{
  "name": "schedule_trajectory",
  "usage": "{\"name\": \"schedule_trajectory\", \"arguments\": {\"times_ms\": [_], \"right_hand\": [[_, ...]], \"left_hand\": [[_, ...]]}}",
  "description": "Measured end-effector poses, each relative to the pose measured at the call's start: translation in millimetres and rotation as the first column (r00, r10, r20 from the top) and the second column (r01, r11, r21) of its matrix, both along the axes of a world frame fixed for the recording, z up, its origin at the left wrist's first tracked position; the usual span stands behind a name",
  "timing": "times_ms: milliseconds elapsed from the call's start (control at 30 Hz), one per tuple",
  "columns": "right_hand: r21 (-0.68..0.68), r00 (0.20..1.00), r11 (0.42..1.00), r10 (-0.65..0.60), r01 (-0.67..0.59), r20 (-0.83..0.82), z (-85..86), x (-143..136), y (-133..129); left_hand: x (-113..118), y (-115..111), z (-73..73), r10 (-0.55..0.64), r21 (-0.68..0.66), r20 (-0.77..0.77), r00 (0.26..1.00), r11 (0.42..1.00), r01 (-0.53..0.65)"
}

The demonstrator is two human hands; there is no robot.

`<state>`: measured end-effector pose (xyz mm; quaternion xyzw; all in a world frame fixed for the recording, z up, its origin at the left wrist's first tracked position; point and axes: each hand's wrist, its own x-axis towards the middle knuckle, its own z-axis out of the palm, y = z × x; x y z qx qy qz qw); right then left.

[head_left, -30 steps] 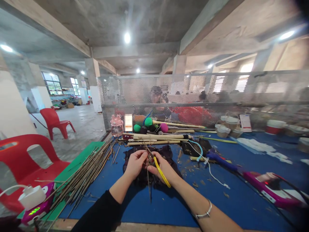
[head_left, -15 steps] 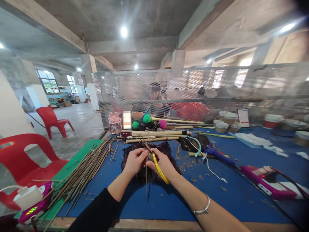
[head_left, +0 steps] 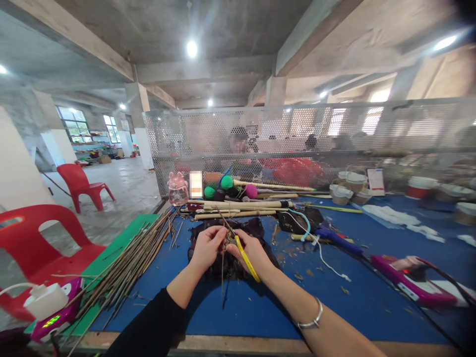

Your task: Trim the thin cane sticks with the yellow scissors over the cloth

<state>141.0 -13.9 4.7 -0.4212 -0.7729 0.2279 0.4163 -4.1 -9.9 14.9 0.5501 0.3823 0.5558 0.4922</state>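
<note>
Over a dark crumpled cloth [head_left: 258,229] on the blue tabletop [head_left: 267,317], our two hands meet around one thin stick [head_left: 222,290], whose lower end hangs down between them. Our left hand [head_left: 205,249] has thumb and forefinger pinched together, seemingly on that stick, while the fingers of our right hand [head_left: 256,254] are curled around a yellow-handled tool [head_left: 246,259], probably scissors, its handle lying along the palm. We cannot tell exactly where its blades bite, since our fingertips hide the spot, nor which of the slender lines rising past them belong to the stick. As for progress, we judge this piece to be partway through, being neither laid down nor let go. Brown scraps [head_left: 298,276] scattered to the right suggest that some trimming is already done. To our left a large bundle of similar sticks [head_left: 139,260] lies across the table edge and a green board [head_left: 106,253]; whether those are finished or waiting, we cannot say. If they are waiting, much is left. Beyond the cloth, thicker pale rods [head_left: 245,205] lie apart from our hands, untouched.
</note>
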Motion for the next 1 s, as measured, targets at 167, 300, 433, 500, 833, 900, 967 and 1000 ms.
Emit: {"name": "schedule_trajectory", "arguments": {"times_ms": [167,300,433,500,833,900,967,1000], "right_hand": [[0.006,0.997,1.0,0.003,-0.003,0.076,2.0,3.4,-1.5],[0.001,0.998,1.0,-0.007,0.007,0.068,-0.8,2.4,-0.1],[0.009,0.999,1.0,-0.025,0.025,0.031,-5.1,1.8,3.9],[0.019,0.999,0.999,-0.044,0.043,0.029,-6.1,2.6,5.2],[0.041,1.0,0.999,-0.015,0.015,0.012,-1.6,1.9,2.4],[0.039,1.0,0.999,-0.011,0.01,0.024,-1.5,2.6,3.0],[0.027,0.999,1.0,-0.007,0.006,0.048,-1.3,3.3,2.9],[0.02,0.998,1.0,-0.009,0.008,0.065,-1.1,3.6,2.4]], "left_hand": [[-1.6,2.5,-0.7,0.04,0.0,-0.022,0.999,0.999,-0.04],[-1.2,3.0,-2.6,0.022,-0.03,-0.029,0.999,0.999,-0.022],[-2.6,1.6,-2.4,-0.019,-0.058,-0.029,0.999,0.998,0.018],[-3.5,1.2,-1.9,-0.045,-0.073,-0.054,0.998,0.996,0.041],[-4.2,2.3,-4.6,-0.106,-0.042,-0.05,0.993,0.994,0.104],[-5.4,2.9,-4.5,-0.089,-0.047,-0.04,0.995,0.995,0.087],[-6.5,3.7,-4.4,-0.07,-0.054,-0.032,0.997,0.996,0.068],[-6.9,4.1,-4.4,-0.058,-0.055,-0.029,0.998,0.997,0.057]]}}
